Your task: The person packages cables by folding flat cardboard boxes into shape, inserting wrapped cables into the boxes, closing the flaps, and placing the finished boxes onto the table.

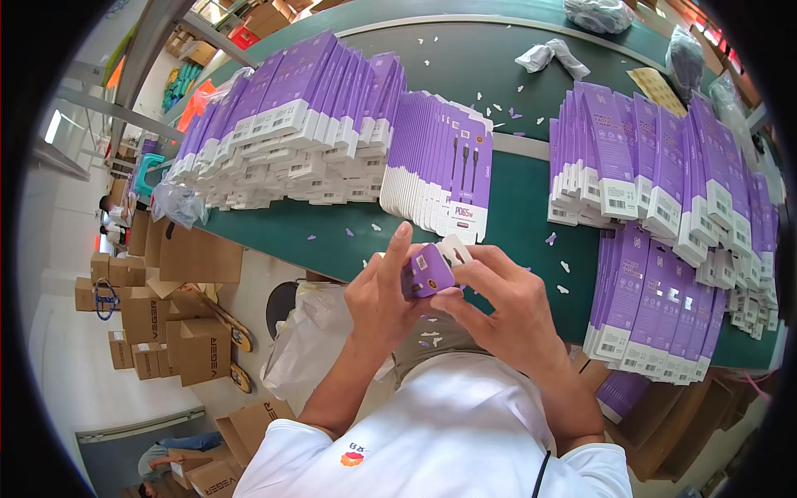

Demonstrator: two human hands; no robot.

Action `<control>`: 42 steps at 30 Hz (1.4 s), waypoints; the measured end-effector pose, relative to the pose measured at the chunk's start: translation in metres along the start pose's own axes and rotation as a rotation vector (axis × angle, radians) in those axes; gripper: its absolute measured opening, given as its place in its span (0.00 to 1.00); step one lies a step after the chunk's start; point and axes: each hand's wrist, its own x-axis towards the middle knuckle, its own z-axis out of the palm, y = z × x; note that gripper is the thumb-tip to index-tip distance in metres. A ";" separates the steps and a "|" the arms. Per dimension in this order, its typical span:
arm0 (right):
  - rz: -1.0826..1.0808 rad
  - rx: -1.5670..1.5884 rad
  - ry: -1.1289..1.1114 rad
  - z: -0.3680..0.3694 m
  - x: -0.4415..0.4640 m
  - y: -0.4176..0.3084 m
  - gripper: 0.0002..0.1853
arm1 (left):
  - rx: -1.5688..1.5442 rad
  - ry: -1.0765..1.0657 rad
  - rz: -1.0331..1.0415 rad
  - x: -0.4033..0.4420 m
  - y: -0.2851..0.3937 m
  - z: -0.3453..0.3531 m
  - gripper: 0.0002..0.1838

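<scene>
A small purple box [429, 270] with a white hanging tab stands end-on to the camera, close to my chest. My left hand [384, 286] is wrapped round its side, with the index finger raised. At the box's top, my right hand [501, 300] pinches the white tab [453, 250] between thumb and fingers. Just beyond my hands, a row of flat purple cartons [440, 162] leans on the green table [274, 236]. The front carton shows black cables.
Stacked purple-and-white boxes rise at the left [282, 108] and right [656, 166]. White and purple scraps dot the table. Plastic bags [552, 56] lie at the back. Brown cartons [203, 349] stand on the floor at left; another person [158, 461] bends at lower left.
</scene>
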 end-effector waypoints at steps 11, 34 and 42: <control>0.132 0.454 -0.336 -0.034 0.009 0.025 0.10 | -1.044 -0.645 -0.123 0.022 -0.032 -0.039 0.43; 0.175 0.348 -0.222 -0.021 -0.003 0.030 0.12 | -0.821 -0.373 -0.260 -0.007 -0.008 -0.020 0.22; 0.200 0.341 -0.196 -0.016 -0.009 0.039 0.11 | -0.977 -0.391 -0.350 -0.022 -0.016 -0.016 0.35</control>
